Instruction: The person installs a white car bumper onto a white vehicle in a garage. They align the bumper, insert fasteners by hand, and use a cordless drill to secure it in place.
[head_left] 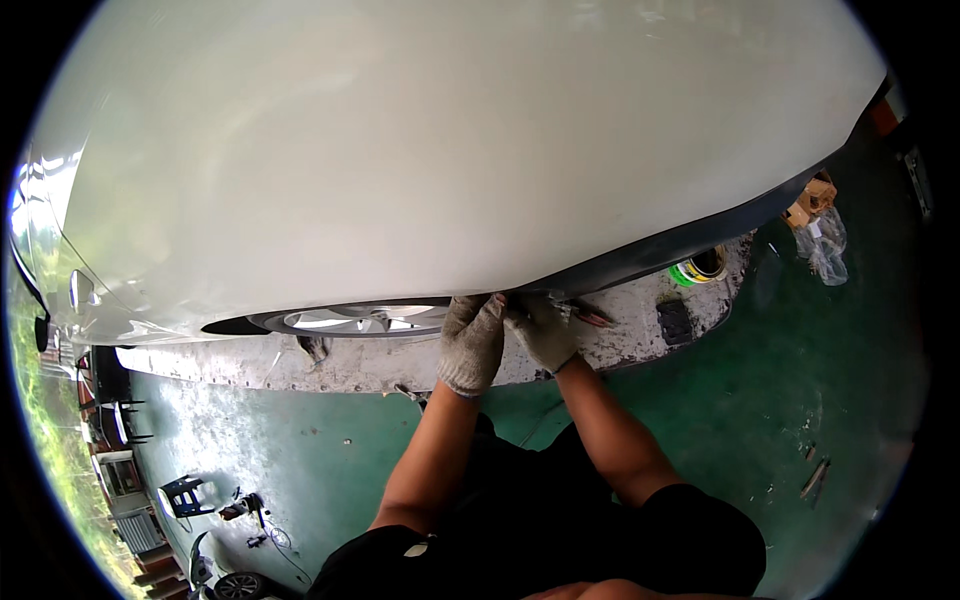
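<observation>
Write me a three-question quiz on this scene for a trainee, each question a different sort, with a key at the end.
1. True or false: the left hand and the right hand are both bare.
2. Multiple choice: which is nearer the silver-spoked wheel under the pale car body? A) the right hand; B) the left hand; C) neither, they are equally near.
3. Fill in the gap: in the picture, the green-and-yellow can stands to the ___ of the right hand.

Key:
1. False; both wear pale gloves.
2. B
3. right
</observation>
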